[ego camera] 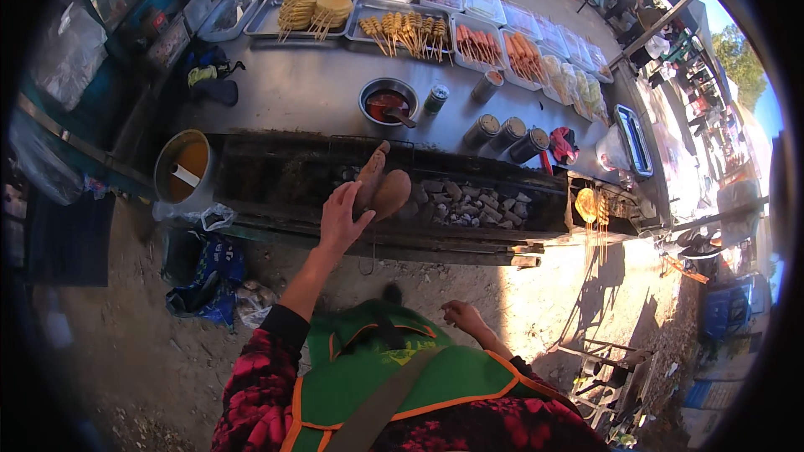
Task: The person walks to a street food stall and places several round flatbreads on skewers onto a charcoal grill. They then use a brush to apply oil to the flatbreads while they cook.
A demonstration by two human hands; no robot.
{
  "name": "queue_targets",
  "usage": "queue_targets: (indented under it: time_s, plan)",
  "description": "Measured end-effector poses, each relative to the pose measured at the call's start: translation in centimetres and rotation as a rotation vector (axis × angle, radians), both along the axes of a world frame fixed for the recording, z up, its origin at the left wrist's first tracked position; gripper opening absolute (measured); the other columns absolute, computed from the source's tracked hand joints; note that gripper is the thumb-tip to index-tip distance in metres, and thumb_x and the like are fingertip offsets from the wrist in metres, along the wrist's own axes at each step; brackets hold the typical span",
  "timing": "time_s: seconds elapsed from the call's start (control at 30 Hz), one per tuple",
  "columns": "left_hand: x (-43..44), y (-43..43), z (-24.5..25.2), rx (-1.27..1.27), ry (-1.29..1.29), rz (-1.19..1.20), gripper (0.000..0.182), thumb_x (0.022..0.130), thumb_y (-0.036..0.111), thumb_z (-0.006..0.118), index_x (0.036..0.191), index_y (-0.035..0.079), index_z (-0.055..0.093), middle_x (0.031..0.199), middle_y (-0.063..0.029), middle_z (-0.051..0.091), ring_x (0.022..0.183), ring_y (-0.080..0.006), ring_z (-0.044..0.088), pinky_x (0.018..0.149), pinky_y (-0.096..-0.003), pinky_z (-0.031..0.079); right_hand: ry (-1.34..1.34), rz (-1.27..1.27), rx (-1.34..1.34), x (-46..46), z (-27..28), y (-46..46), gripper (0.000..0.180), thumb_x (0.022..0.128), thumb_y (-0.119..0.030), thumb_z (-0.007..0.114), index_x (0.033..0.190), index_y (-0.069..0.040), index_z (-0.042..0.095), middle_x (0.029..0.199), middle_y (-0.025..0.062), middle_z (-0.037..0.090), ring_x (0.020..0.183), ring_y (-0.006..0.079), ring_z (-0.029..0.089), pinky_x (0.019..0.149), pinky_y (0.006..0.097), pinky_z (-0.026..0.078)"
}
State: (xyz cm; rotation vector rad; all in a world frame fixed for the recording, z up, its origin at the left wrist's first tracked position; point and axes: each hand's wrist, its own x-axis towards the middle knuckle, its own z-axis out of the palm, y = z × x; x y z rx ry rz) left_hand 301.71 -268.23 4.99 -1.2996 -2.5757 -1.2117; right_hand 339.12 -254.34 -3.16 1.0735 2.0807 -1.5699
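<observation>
Over the charcoal grill trough, my left hand [342,216] reaches out with its fingers on a sweet potato [370,176]; whether they close around it I cannot tell. A rounder sweet potato [392,193] lies beside it, near my thumb. Grey charcoal pieces [471,204] fill the trough to their right. My right hand [461,314] hangs low by the green apron [408,383], fingers loosely curled, with nothing seen in it. Beyond the trough, a metal bowl of red sauce [387,102] holds a brush or spatula. Skewered food [586,206] rests at the trough's right end.
A steel counter [295,88] carries shaker cans [482,130], trays of skewered potato spirals [402,28] and boxes of sausages [477,44]. At the left stands a bucket of orange-brown liquid [188,163]. Plastic bags [213,276] lie on the ground below; a metal frame [609,370] stands lower right.
</observation>
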Motion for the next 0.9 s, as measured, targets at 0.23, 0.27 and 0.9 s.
queue_targets:
  time_s: [0.23, 0.27, 0.9]
  plan:
    - [-1.8, 1.1, -2.4, -0.2, 0.04, -0.036, 0.053, 0.079, 0.013, 0.063, 0.129, 0.012, 0.046, 0.125, -0.0115, 0.047, 0.11, -0.0323, 0.048, 0.092, -0.0424, 0.039, 0.262, -0.051, -0.026, -6.8, 6.2, 4.4, 0.023, 0.091, -0.014, 0.054, 0.11, -0.003, 0.06, 0.086, 0.0068, 0.067, 0.076, 0.0131, 0.064, 0.068, 0.028, 0.05]
    - [-2.4, 1.0, -2.6, -0.134, -0.07, -0.005, 0.052, 0.08, 0.011, 0.062, 0.129, 0.012, 0.046, 0.125, -0.0112, 0.047, 0.11, -0.0317, 0.048, 0.092, -0.042, 0.039, 0.334, -0.027, 0.002, -8.5, 7.3, 5.0, 0.023, 0.09, -0.014, 0.055, 0.109, -0.004, 0.06, 0.086, 0.0084, 0.067, 0.076, 0.0142, 0.064, 0.07, 0.0285, 0.05]
    - [-4.3, -0.1, -2.4, -0.212, 0.053, 0.078, 0.064, 0.077, 0.009, 0.065, 0.136, 0.016, 0.04, 0.136, -0.0124, 0.04, 0.119, -0.0295, 0.044, 0.098, -0.0412, 0.033, 0.652, 0.801, 0.979, -29.0, 9.4, 7.6, 0.064, 0.065, -0.017, 0.075, 0.123, -0.017, 0.048, 0.129, 0.0109, 0.043, 0.127, 0.0289, 0.036, 0.102, 0.0506, 0.029]
